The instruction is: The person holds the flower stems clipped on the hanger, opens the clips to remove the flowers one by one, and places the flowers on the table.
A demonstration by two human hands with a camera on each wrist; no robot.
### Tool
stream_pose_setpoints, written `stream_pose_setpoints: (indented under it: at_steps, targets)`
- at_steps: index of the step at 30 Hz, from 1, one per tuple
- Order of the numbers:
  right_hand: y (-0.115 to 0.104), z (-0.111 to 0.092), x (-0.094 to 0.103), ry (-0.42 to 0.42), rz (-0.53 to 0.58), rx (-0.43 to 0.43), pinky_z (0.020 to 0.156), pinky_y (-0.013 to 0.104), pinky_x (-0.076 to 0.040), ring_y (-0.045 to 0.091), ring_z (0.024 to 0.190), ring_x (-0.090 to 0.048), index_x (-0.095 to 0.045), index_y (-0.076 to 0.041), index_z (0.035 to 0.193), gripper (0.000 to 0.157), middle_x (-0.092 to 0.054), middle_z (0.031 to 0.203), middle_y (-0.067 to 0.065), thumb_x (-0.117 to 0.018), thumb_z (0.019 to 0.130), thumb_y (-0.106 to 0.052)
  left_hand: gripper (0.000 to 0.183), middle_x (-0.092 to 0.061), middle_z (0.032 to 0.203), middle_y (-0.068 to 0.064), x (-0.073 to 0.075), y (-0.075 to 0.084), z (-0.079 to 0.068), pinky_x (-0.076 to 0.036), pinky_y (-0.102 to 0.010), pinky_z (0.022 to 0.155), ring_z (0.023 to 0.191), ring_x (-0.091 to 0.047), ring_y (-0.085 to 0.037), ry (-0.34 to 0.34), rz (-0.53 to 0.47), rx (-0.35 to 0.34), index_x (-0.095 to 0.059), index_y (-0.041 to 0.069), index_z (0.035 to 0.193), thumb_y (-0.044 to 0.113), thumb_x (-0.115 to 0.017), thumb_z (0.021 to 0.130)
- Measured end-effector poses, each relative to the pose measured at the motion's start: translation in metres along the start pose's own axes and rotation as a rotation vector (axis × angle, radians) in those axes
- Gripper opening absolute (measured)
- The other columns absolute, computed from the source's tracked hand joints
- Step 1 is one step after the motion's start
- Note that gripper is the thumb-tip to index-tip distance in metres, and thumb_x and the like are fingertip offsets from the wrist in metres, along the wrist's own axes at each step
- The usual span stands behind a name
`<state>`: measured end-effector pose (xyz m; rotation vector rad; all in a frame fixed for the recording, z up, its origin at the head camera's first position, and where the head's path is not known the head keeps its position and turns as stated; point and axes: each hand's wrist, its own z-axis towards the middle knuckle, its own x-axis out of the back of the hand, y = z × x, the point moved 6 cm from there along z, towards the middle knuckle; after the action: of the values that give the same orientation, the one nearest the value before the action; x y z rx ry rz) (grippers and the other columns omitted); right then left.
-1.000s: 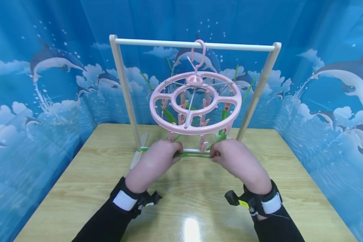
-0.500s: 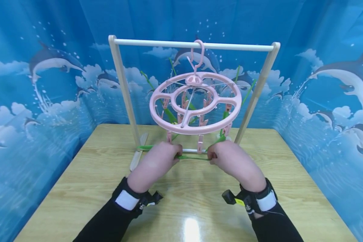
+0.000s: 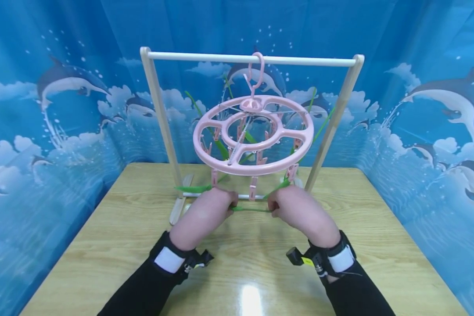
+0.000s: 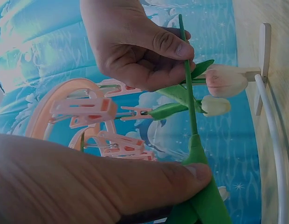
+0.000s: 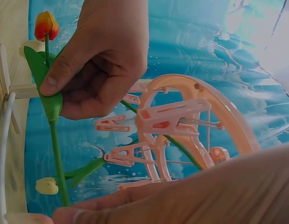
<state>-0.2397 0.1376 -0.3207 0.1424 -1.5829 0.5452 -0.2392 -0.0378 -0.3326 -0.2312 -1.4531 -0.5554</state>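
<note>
Both hands hold one artificial tulip level below the pink clip hanger (image 3: 253, 170). Its orange-red bloom (image 5: 46, 26) shows at the top left of the right wrist view. My left hand (image 3: 210, 210) pinches the green leaves (image 4: 205, 198) near their base, thumb on top. In the right wrist view the bare stem (image 5: 58, 154) runs from there to my right hand (image 3: 300, 213), whose thumb and finger pinch it near the free end. Pink clips (image 3: 253, 189) dangle close above the hands. Other tulips hang head down from clips, among them a pale pink one (image 4: 226, 80) and a white one (image 4: 215, 106).
A rack with pale uprights (image 3: 162, 114) and a white top bar (image 3: 205, 56) carries the hanger by its hook (image 3: 256, 72). Its white lower bar (image 3: 245, 196) lies behind the hands. A wooden table (image 3: 118, 245) stands before a blue dolphin curtain (image 3: 43, 145).
The hanger has turned a little, its front clips shifting left. My right hand has drifted slightly left and down, and the tulip's leaf at the left has risen somewhat. Both hands keep their pinch.
</note>
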Motion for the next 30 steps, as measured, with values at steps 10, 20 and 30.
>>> stream_pose_setpoints:
  at_steps: [10, 20, 30]
  targets:
    - [0.002, 0.006, -0.011, -0.035, -0.013, -0.004, 0.069, 0.03, -0.051, 0.011, 0.069, -0.056, -0.07, -0.021, 0.078, 0.016, -0.063, 0.074, -0.01, -0.08, 0.084, -0.01, 0.008, -0.065, 0.082, 0.011, -0.009, -0.004, 0.004, -0.049, -0.02, 0.063, 0.069, -0.055, -0.005, -0.027, -0.002, -0.005, -0.071, 0.022, 0.092, 0.018, -0.078, 0.09]
    - [0.006, 0.012, -0.024, -0.041, 0.006, -0.003, 0.062, 0.029, -0.047, 0.013, 0.064, -0.052, -0.065, -0.02, 0.073, 0.022, -0.058, 0.068, -0.008, -0.08, 0.082, -0.007, 0.012, -0.063, 0.08, 0.01, -0.022, -0.008, 0.009, -0.05, -0.022, 0.069, 0.073, -0.055, -0.007, -0.03, -0.011, -0.028, -0.07, 0.019, 0.09, 0.015, -0.081, 0.087]
    - [0.007, 0.016, -0.032, -0.047, -0.008, -0.016, 0.063, 0.029, -0.049, 0.013, 0.067, -0.054, -0.069, -0.015, 0.081, 0.015, -0.061, 0.075, -0.006, -0.08, 0.082, -0.005, 0.013, -0.06, 0.078, 0.01, -0.036, -0.014, 0.015, -0.05, -0.024, 0.07, 0.073, -0.055, -0.008, -0.077, -0.03, 0.007, -0.068, 0.018, 0.089, 0.014, -0.081, 0.087]
